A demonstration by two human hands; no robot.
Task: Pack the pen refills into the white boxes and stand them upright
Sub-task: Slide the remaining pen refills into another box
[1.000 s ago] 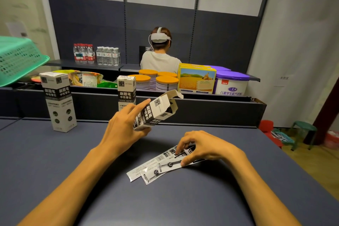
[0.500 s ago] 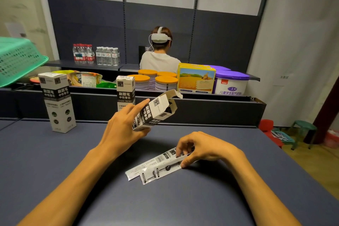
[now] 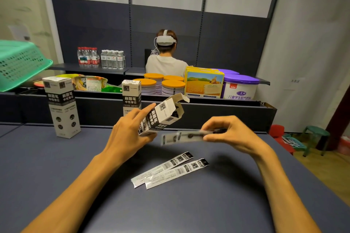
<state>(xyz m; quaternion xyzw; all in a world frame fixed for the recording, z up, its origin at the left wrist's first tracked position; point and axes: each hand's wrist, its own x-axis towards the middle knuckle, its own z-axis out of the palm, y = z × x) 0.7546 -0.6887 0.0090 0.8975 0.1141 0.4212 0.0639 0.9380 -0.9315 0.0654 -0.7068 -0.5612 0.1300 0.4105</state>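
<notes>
Refill (image 3: 181, 136) now lifted off the table (image 3: 56, 166), pinched in right hand (image 3: 225, 134) at 3 o'clock of the tilted open box (image 3: 161, 117) gripped by left hand (image 3: 130, 134); insertion next, two refills (image 3: 170, 171) remain at 6 o'clock.

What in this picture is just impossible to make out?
- Head view: how many refills the open box already holds; its dark mouth faces away.
- Head view: the print on the refill packet in the right hand; motion blurs it.
- Head view: the green basket; the left edge cuts it off.
- Head view: small print on the standing boxes.
</notes>
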